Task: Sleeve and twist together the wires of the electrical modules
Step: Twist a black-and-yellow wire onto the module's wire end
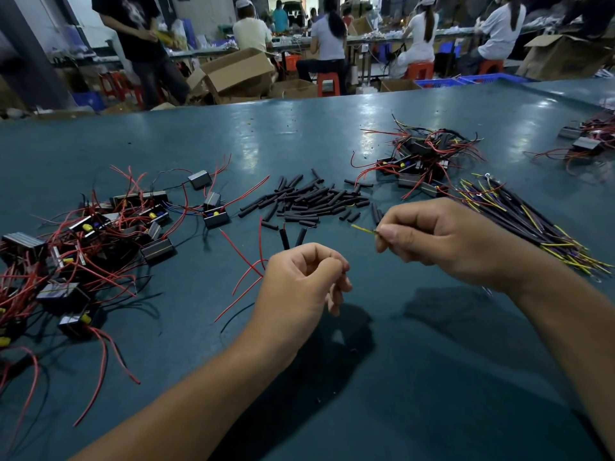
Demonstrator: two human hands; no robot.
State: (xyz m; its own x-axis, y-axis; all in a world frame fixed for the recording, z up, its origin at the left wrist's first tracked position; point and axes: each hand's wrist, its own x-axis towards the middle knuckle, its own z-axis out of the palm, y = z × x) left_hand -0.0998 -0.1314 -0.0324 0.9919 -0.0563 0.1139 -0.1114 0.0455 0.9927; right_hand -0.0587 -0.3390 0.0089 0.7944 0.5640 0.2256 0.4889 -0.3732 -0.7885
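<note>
Pinching: right hand point(446, 241) holds a yellow-green wire point(363, 229) between thumb and forefinger, grip pressed together on it, free end pointing left.
Left grip: left hand point(299, 287) is curled round red wires point(244, 261) and two black sleeves point(291, 239) that stick up past the knuckles; whether a module sits in the palm I cannot tell.
Key relation: wire's long axis runs left-right, tip aimed toward the sleeves, which lie left and slightly nearer; left hand is closer to them.
Loose sleeves: pile point(309, 201) on the bench point(416, 377), too many to count.
Modules: two heaps, left point(90, 241) and far right point(419, 164).
Wire bundle: one point(519, 221), right.
</note>
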